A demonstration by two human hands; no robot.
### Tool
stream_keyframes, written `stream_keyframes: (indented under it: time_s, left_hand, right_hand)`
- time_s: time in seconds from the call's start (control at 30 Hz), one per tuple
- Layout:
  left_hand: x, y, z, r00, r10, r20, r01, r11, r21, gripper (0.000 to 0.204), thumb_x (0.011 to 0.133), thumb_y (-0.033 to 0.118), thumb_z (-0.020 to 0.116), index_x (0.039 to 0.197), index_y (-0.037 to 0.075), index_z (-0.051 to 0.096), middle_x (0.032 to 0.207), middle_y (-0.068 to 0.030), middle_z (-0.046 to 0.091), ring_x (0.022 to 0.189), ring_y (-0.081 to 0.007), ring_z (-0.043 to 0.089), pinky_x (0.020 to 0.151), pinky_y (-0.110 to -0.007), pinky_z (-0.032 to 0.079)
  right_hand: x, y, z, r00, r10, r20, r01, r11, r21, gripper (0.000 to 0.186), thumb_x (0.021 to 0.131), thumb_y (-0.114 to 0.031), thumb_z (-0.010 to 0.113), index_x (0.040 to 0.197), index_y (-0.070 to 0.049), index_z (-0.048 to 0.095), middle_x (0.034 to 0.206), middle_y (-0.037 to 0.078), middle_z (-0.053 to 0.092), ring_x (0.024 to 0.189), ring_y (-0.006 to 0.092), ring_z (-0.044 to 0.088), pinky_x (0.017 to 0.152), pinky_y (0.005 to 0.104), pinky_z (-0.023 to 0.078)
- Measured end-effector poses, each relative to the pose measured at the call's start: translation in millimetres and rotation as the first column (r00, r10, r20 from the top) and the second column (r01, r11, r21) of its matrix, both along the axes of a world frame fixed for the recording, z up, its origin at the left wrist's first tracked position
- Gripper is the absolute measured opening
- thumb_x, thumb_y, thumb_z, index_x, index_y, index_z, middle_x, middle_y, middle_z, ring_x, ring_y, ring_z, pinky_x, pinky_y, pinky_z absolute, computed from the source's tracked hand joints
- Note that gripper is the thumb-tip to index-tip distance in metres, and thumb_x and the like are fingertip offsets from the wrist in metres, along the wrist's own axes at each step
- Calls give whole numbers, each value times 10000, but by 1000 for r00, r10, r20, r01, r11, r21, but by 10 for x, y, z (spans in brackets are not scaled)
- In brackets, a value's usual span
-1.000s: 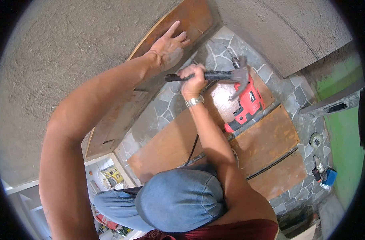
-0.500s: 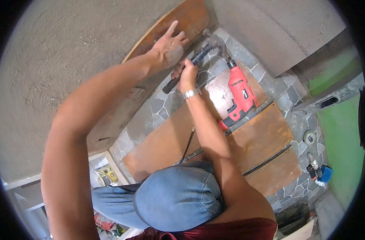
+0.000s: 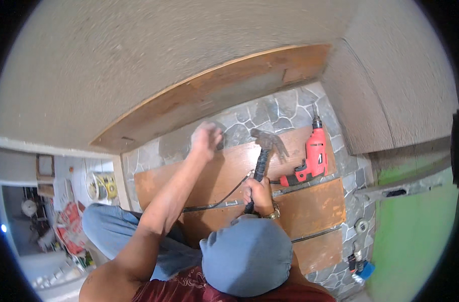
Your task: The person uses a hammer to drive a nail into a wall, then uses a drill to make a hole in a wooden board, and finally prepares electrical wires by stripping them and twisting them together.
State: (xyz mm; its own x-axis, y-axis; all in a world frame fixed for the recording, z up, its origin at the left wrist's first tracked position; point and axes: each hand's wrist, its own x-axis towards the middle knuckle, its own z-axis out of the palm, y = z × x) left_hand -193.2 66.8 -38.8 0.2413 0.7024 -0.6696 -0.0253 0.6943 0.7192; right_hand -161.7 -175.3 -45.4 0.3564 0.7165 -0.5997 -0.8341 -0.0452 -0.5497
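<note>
My right hand [image 3: 258, 194] is closed round the handle of a claw hammer [image 3: 262, 161]. The handle is wrapped in black, and the worn metal head points away from me over a brown wooden board [image 3: 229, 163] on the floor. To the left, my left hand [image 3: 206, 140] hovers over the grey stone-pattern floor near the wall. Motion smears its fingers, and nothing can be made out in them. A long brown wooden panel [image 3: 189, 98] stands on edge along the foot of the rough plaster wall, apart from both hands.
A red power drill [image 3: 317, 153] lies right of the hammer, its black cord running left. More brown boards [image 3: 312, 207] lie nearer me. At the right are a tape roll [image 3: 361, 225], a blue item [image 3: 366, 270] and a green surface [image 3: 415, 226]. A yellow-labelled bucket [image 3: 104, 185] stands at left.
My left hand has come off the wall panel and drawn back. My right hand has pulled the hammer back toward me, away from the wall. The view has turned, showing more of the panel.
</note>
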Motion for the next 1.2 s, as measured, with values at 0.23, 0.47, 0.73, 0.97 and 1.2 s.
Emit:
stream_keyframes:
  time_s: [0.23,0.47,0.73,0.97,1.2]
  left_hand:
    - [-424,680,414,839,349,418,-399,916,37,427,884,88,652,1291,35,534,1154,-127,617,1178,-284,583,1031,-420,480]
    - [-327,662,981,768,370,523,-390,918,-77,1174,848,355,822,1533,-133,2,1593,-344,72,1495,-459,206,1179,-566,334]
    - [-288,628,1056,876,274,396,-315,948,41,1237,752,466,882,1596,25,92,1596,-329,96,1466,-468,269,1125,-593,383]
    - [-153,649,1022,890,278,362,-329,940,88,1125,767,473,852,1597,93,196,1599,-294,148,1449,-445,316,1117,-585,393]
    - [-635,415,854,913,-406,34,374,868,328,590,940,465,635,1353,65,502,1327,-159,545,1210,-358,525,985,-510,454]
  right_hand:
    - [-120,-188,62,614,412,673,-270,911,-311,307,776,-174,709,998,28,642,736,131,636,701,250,638,667,394,501]
    - [-352,-371,87,509,687,518,-342,714,-610,253,765,-190,727,880,29,674,668,116,613,666,236,630,635,399,491]
    - [-436,-405,-131,469,685,557,-385,727,-569,326,795,-216,710,1025,13,688,852,227,699,848,374,685,789,445,513]
    - [-317,-368,-46,469,733,494,-344,666,-662,329,792,-231,729,1025,-1,696,875,239,705,881,396,690,796,452,517]
    - [-383,-126,-98,190,844,502,-270,536,-800,423,744,-263,759,1076,-9,693,918,253,695,849,387,688,780,476,530]
